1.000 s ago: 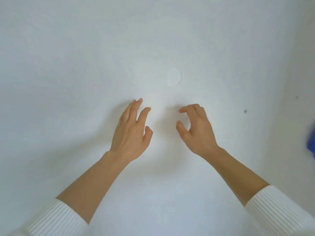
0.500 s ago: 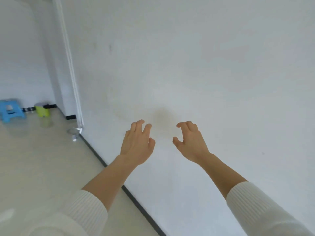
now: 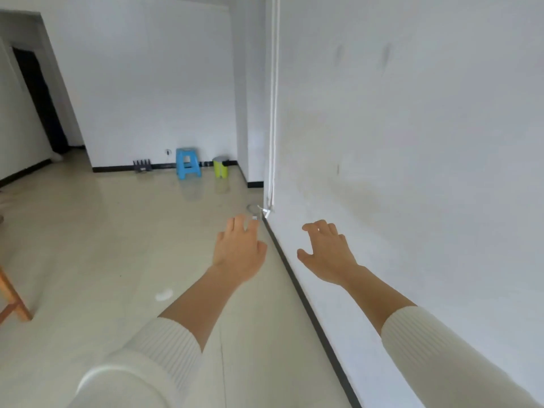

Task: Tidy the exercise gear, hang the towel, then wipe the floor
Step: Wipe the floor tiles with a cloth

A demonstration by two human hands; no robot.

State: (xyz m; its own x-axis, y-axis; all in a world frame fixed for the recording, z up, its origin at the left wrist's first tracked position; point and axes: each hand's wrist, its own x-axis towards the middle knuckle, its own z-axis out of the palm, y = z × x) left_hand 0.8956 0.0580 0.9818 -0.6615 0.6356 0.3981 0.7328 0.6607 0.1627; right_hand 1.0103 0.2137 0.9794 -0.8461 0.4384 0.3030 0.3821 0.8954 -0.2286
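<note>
Your L grip (image 3: 240,251) & R grip (image 3: 326,254) hover spread, empty; floor (image 3: 88,245) lies down-left, nearer L grip; R grip faces wall (image 3: 412,142).

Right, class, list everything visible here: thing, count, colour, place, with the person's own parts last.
stool: one, blue, by the far wall
bin: one, lime green, right of the stool
rack: one, dark, left of the stool
doorway: one, dark, far left
wooden leg: one, orange-brown, left edge
scrap: one, white, on the floor
cord: one or two, white, down the right wall
skirting: one, black, foot of the right wall
sleeves: two, white, lower edge
left grip: one, empty, over the floor
right grip: one, empty, before the right wall
</note>
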